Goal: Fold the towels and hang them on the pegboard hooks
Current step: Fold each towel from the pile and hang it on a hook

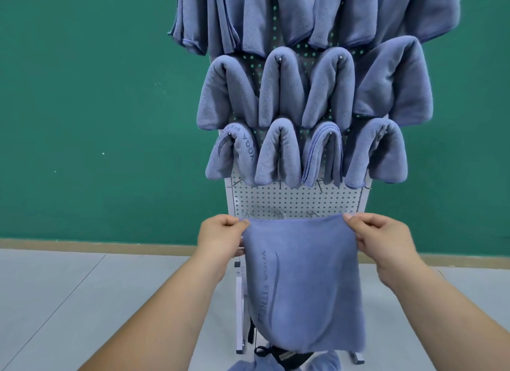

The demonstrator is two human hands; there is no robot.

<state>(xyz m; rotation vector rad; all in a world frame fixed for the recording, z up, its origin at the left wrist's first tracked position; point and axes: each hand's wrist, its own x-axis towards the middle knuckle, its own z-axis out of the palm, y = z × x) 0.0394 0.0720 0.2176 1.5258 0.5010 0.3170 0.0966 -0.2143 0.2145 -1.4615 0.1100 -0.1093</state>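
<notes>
Slate blue on the towel [300, 274], with darker lettering and a curved stripe. Same slate blue across the hung towels [281, 89], one lettered too. White on the pegboard [292, 202], dotted with a regular grid of holes. Deep green on the wall [82, 94], tan along the skirting [96, 243], pale grey on the floor [69, 301].

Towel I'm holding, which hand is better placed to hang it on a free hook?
Probably left. Both hands pinch top corners of the towel, but the left hand sits just below a bare hook; the right hand is farther from any.
</notes>
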